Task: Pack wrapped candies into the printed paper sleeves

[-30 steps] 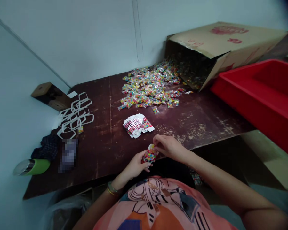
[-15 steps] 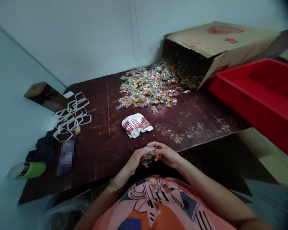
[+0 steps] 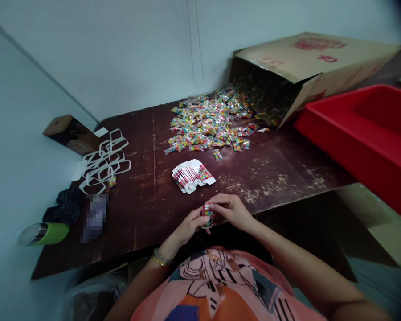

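Little carton (image 3: 207, 215): a small, brightly printed paper piece pinched between both hands, just above the near edge of the bench (image 3: 270, 171).
Left hand (image 3: 190, 225): grip closed on the little carton from below and the left, thumb against its side.
Right hand (image 3: 233, 208): grip closed on the same carton from above, fingertips curled over its top.
Just changed: a second ago the carton stood taller, with a flap sticking up under the right fingers; half a second ago a pale flap lay across its top. Now no flap shows and the piece looks compact, so the folding seems nearly finished.
Hands since then: they have drawn closer together and stayed at the bench edge.
Flat stack (image 3: 193, 175): fanned printed blanks lying near, beyond the hands, in the same place as before.
Sweet heap (image 3: 210, 125): small wrapped packets spilling from the tipped cardboard box (image 3: 307, 62).
Red tray (image 3: 364, 133): at the right, well apart.
White cut-outs (image 3: 104, 160): piled at the left, past a green flask (image 3: 46, 233).
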A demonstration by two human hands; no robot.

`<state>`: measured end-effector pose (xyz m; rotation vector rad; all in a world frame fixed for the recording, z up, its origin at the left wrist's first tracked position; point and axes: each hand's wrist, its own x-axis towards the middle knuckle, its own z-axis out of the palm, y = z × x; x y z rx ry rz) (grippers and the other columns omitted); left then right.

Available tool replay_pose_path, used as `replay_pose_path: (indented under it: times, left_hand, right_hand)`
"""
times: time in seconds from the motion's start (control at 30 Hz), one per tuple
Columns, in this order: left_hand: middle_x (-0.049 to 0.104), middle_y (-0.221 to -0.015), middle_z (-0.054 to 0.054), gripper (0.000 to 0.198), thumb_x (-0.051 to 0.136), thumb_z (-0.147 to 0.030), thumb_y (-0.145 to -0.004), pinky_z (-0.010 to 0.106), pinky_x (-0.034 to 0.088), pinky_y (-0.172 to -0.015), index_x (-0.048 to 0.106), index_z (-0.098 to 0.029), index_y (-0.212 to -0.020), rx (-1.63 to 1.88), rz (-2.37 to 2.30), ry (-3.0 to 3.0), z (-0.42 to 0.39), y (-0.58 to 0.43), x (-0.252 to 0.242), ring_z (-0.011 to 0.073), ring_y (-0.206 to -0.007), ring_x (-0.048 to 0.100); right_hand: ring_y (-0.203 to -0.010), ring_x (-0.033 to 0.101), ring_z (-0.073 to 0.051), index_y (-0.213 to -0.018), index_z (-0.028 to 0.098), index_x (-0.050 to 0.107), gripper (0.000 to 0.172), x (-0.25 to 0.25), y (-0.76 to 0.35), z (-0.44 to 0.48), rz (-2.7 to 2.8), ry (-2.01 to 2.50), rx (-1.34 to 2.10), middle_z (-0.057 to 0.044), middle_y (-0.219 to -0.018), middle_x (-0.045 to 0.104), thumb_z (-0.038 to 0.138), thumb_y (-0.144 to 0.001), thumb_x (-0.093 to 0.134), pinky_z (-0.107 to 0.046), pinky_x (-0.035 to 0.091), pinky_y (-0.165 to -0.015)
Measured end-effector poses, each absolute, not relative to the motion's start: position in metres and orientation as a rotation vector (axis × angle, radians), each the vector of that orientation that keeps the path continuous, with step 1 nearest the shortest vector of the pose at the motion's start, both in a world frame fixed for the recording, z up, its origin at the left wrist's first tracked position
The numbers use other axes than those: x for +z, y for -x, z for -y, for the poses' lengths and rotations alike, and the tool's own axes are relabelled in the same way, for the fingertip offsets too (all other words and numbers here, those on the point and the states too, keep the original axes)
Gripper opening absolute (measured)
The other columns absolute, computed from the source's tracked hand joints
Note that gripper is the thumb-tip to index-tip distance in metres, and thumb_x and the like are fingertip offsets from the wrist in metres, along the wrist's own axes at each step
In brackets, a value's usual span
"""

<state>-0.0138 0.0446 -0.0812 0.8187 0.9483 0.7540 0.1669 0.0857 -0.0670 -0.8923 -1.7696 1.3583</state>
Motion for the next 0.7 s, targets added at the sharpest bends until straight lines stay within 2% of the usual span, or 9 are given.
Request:
replay_pose_path:
  times: [0.1,0.2,0.3,0.4,0.5,0.53,0.6,0.63,0.7]
  left_hand:
    - [0.060,-0.088,0.004,0.039,0.064,-0.034,-0.076,0.026,0.048,-0.058,0.060,-0.015,-0.110,0.719,-1.002,-0.820,-0.040,0.016,-0.079,0.0171,-0.077,0.055]
    - [0.061,-0.091,0.006,0.045,0.062,-0.040,-0.080,0.027,0.048,-0.057,0.056,-0.016,-0.118,0.648,-0.995,-0.764,-0.034,0.012,-0.076,0.0193,-0.079,0.057]
    - [0.061,-0.109,0.009,0.047,0.061,-0.040,-0.082,0.032,0.050,-0.074,0.054,-0.020,-0.124,0.595,-0.903,-0.772,-0.032,0.006,-0.073,0.0223,-0.096,0.058]
    - [0.056,-0.122,0.010,0.047,0.066,-0.036,-0.079,0.033,0.044,-0.089,0.056,-0.023,-0.124,0.607,-0.926,-0.868,-0.037,0.006,-0.075,0.0229,-0.112,0.053]
    - [0.060,-0.113,0.012,0.042,0.063,-0.039,-0.080,0.034,0.045,-0.085,0.059,-0.019,-0.117,0.643,-1.014,-0.803,-0.044,0.013,-0.083,0.0213,-0.101,0.058]
    - [0.061,-0.109,0.012,0.040,0.061,-0.040,-0.082,0.034,0.045,-0.083,0.059,-0.017,-0.115,0.670,-1.020,-0.753,-0.046,0.015,-0.086,0.0205,-0.096,0.060]
    - [0.062,-0.104,0.012,0.037,0.060,-0.039,-0.083,0.033,0.046,-0.079,0.060,-0.016,-0.111,0.730,-1.007,-0.667,-0.049,0.019,-0.091,0.0196,-0.090,0.062]
    - [0.063,-0.103,0.012,0.037,0.060,-0.039,-0.083,0.032,0.046,-0.078,0.060,-0.015,-0.110,0.754,-0.996,-0.641,-0.050,0.022,-0.091,0.0196,-0.089,0.062]
    - [0.064,-0.101,0.012,0.036,0.060,-0.038,-0.083,0.032,0.047,-0.076,0.060,-0.014,-0.109,0.779,-0.979,-0.609,-0.050,0.027,-0.091,0.0202,-0.088,0.063]
  right_hand:
    - [-0.091,0.063,-0.019,-0.104,0.023,0.071,0.023,-0.076,-0.162,-0.077,1.857,0.882,1.226,-0.008,-0.101,0.070,0.033,-0.088,0.057,-0.034,0.051,-0.081]
    - [-0.094,0.061,-0.021,-0.113,0.024,0.067,0.027,-0.085,-0.166,-0.062,1.889,0.903,1.105,-0.009,-0.108,0.069,0.031,-0.090,0.054,-0.038,0.049,-0.083]
    - [-0.089,0.063,-0.020,-0.107,0.024,0.070,0.026,-0.080,-0.200,-0.062,1.800,1.024,1.221,-0.008,-0.100,0.071,0.033,-0.091,0.052,-0.036,0.050,-0.081]
    - [-0.088,0.063,-0.021,-0.098,0.021,0.073,0.027,-0.066,-0.246,-0.083,1.996,1.109,1.288,-0.008,-0.094,0.072,0.037,-0.090,0.053,-0.035,0.049,-0.081]
    - [-0.095,0.061,-0.022,-0.097,0.021,0.073,0.024,-0.067,-0.255,-0.117,2.292,1.084,1.052,-0.009,-0.100,0.070,0.038,-0.087,0.058,-0.038,0.044,-0.090]
    - [-0.103,0.059,-0.023,-0.105,0.021,0.070,0.027,-0.072,-0.246,-0.130,2.329,1.067,0.937,-0.010,-0.110,0.068,0.038,-0.086,0.060,-0.040,0.042,-0.093]
    - [-0.118,0.050,-0.025,-0.124,0.021,0.058,0.043,-0.090,-0.218,-0.158,2.345,1.015,0.740,-0.013,-0.130,0.056,0.036,-0.083,0.064,-0.044,0.037,-0.099]
    - [-0.121,0.048,-0.025,-0.125,0.021,0.057,0.044,-0.098,-0.203,-0.171,2.357,0.974,0.674,-0.013,-0.132,0.055,0.035,-0.084,0.063,-0.044,0.037,-0.098]
    - [-0.115,0.052,-0.022,-0.116,0.019,0.063,0.029,-0.112,-0.179,-0.190,2.374,0.896,0.602,-0.012,-0.121,0.062,0.029,-0.089,0.057,-0.042,0.038,-0.095]
